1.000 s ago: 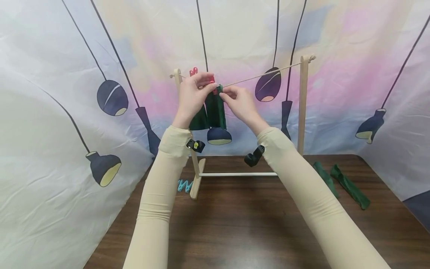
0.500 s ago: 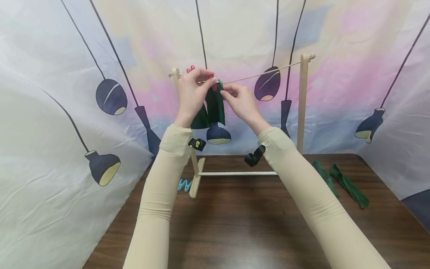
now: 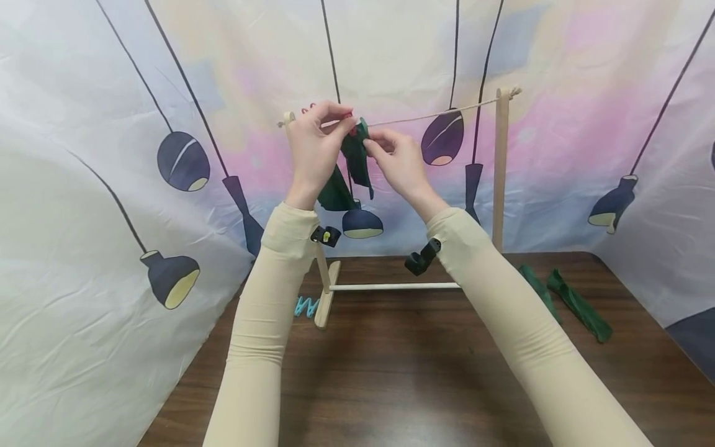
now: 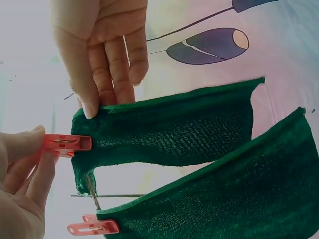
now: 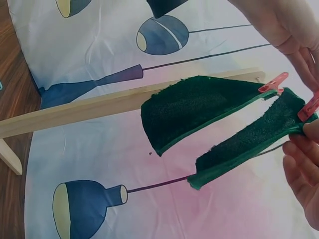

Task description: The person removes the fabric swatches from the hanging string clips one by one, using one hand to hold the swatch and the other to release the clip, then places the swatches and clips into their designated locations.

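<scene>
"What does the person wear?"

"A long, pale yellow, stretchy cloth sleeve on the left arm, and a matching pale yellow sleeve on the right. Both have little wrinkles."

"And by the wrists?"

"A small black camera with a yellow spot on the left, and a bent black camera on the right."

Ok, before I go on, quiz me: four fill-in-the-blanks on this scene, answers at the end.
1. The left hand pinches a peg coloured ____.
2. The right hand pinches a cloth coloured ____.
3. The left wrist view shows ____ pegs.
4. Other cloths lie on the table at the person's ____ side.

Missing words: red; green; two; right.
</scene>
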The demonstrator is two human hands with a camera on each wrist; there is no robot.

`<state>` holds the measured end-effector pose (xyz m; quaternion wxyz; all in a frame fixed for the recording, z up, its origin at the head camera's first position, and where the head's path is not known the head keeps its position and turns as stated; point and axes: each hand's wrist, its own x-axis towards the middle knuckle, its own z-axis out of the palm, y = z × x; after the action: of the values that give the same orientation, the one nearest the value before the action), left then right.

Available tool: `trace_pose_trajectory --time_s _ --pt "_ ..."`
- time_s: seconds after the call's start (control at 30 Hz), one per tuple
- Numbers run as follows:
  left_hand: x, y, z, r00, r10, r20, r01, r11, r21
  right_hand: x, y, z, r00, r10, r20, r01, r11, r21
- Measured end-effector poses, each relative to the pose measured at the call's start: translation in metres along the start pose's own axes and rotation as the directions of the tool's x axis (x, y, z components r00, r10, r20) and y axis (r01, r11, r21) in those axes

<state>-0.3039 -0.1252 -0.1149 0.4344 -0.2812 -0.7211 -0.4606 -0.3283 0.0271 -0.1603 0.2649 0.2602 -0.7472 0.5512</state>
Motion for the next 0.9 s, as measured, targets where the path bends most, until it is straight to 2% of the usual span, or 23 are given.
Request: trace_pose_trajectory --time_s 0.2,0.43,0.7,0.9 --pt "0.001 0.003 0.000 0.999 0.042 -0.004 -0.042 0.998 -0.041 0.000 -0.004 -0.002 1.000 -0.007 -0.018 0.007 1.000 -0.007" --pt "0.001 0.010 -0.003 0.999 0.036 0.015 -0.035 0.998 -0.055 0.001 -0.005 -0.002 1.000 -0.005 -0.023 0.004 1.000 -0.013" --pt "-0.003 0.009 -0.006 0.998 0.054 0.042 -0.052 0.998 -0.041 -0.004 -0.003 -0.006 1.000 -0.009 -0.019 0.009 1.000 -0.005" --pt "-0.008 0.013 -0.010 0.996 0.053 0.070 -0.047 0.995 -0.083 -0.009 0.000 -0.011 0.999 -0.034 -0.040 0.035 0.999 0.012"
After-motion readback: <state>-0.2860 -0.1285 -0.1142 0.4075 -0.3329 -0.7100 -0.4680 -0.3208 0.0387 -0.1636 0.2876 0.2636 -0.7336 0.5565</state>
